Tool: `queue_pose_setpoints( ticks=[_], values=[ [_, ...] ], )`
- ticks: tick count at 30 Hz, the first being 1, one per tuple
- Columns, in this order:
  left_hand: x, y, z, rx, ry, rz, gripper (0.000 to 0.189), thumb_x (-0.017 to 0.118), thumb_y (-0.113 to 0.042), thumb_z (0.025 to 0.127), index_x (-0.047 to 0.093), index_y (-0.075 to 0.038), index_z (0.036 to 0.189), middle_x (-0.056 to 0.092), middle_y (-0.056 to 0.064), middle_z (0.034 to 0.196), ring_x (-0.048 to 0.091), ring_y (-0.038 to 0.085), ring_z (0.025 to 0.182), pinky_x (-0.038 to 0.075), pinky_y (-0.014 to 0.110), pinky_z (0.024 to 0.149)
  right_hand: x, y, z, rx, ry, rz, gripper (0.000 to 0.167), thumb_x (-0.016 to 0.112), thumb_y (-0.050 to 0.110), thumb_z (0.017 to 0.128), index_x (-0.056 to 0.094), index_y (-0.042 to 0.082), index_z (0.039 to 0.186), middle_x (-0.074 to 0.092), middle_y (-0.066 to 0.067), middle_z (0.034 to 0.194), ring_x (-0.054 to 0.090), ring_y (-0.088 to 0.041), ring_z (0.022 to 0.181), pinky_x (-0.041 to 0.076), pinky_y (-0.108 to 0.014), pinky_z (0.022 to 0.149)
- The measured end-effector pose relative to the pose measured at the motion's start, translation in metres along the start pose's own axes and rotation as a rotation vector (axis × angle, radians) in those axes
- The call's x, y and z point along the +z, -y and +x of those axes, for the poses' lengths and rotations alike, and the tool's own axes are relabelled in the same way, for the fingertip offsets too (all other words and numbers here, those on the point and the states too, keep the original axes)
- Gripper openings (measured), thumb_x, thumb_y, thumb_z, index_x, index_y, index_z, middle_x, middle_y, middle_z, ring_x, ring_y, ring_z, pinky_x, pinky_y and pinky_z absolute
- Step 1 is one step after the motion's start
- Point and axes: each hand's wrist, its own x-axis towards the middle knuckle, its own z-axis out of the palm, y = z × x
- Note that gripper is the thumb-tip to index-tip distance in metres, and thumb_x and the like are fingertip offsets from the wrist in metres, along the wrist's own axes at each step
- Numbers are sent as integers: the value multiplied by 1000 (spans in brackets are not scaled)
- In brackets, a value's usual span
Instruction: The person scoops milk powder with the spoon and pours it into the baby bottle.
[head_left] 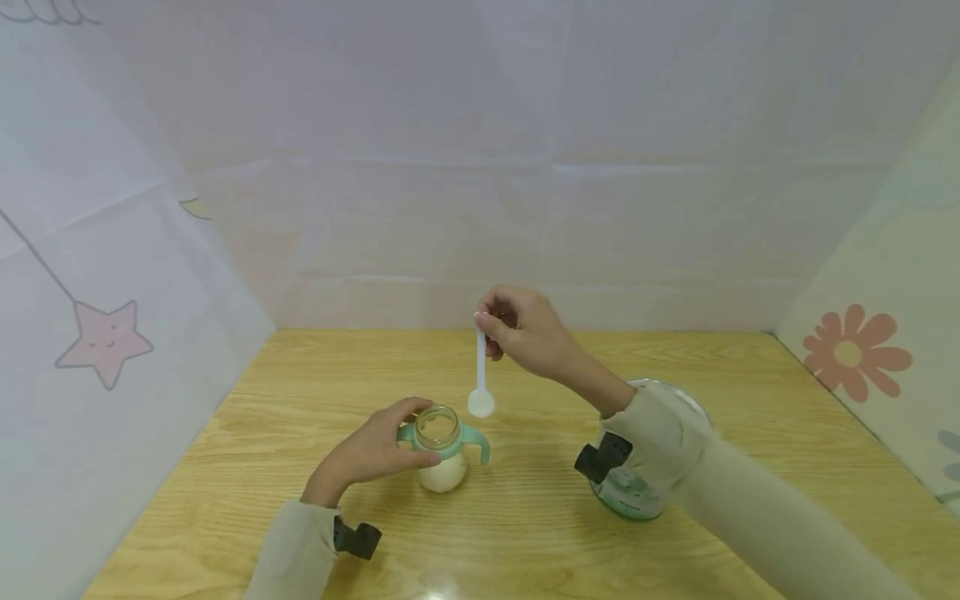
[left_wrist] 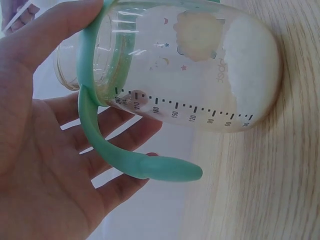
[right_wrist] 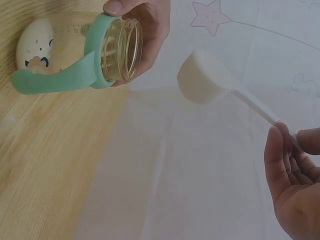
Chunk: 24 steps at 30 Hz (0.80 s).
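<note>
A clear baby bottle (head_left: 442, 477) with a mint-green collar and two handles stands upright, uncapped, on the table. White powder (left_wrist: 252, 65) lies in its bottom. My left hand (head_left: 378, 443) grips the bottle around its collar, thumb on the near side. In my right hand (head_left: 528, 332), thumb and fingers pinch the handle end of a white measuring scoop (head_left: 482, 403). The scoop hangs bowl-down in the head view, to the right of the bottle's open mouth (right_wrist: 134, 50) and apart from it. Its bowl (right_wrist: 200, 77) looks cream-white; how full it is, I cannot tell.
A clear round container (head_left: 630, 500) with a green base stands on the right, partly hidden under my right sleeve. The wooden table (head_left: 337, 367) ends at a pale cloth backdrop (head_left: 450, 217), with printed cloth on both sides.
</note>
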Motion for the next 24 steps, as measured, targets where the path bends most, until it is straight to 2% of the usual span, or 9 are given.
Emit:
queue_pose_setpoints(
  ticks=[4, 7, 13, 19, 24],
  values=[
    [0, 0, 1, 3, 4, -6, 67, 73, -37, 83, 45, -7, 136, 57, 11, 127, 49, 37, 122, 46, 55, 93, 4, 0, 1, 8, 7, 3, 9, 53, 2, 96, 58, -4, 91, 59, -18, 71, 59, -20, 57, 54, -31, 54],
    [0, 0, 1, 0, 7, -8, 67, 73, -38, 83, 45, -7, 136, 57, 12, 127, 49, 37, 121, 45, 55, 93, 6, 0, 2, 14, 13, 4, 9, 53, 2, 96, 58, -3, 91, 59, -16, 70, 59, -20, 57, 53, -28, 54],
    [0, -1, 1, 1, 10, -8, 67, 73, -37, 83, 45, -7, 136, 58, 11, 127, 50, 37, 121, 44, 56, 94, 13, -1, 4, 22, 23, 7, 8, 53, 2, 96, 58, -3, 92, 59, -13, 71, 58, -17, 58, 54, -30, 55],
    [-1, 0, 0, 21, 12, -3, 64, 72, -36, 84, 46, -7, 134, 60, 8, 122, 52, 34, 117, 46, 55, 92, 21, -1, 7, 6, 27, 19, 9, 53, 3, 96, 57, -3, 92, 58, -14, 73, 60, -27, 61, 53, -26, 55],
    [-1, 0, 0, 35, 18, -15, 62, 72, -35, 84, 46, -8, 134, 61, 8, 120, 54, 32, 114, 46, 54, 91, 26, -3, 9, -24, 38, 16, 9, 53, 3, 96, 57, -3, 92, 59, -13, 74, 59, -16, 59, 53, -26, 56]
  ],
)
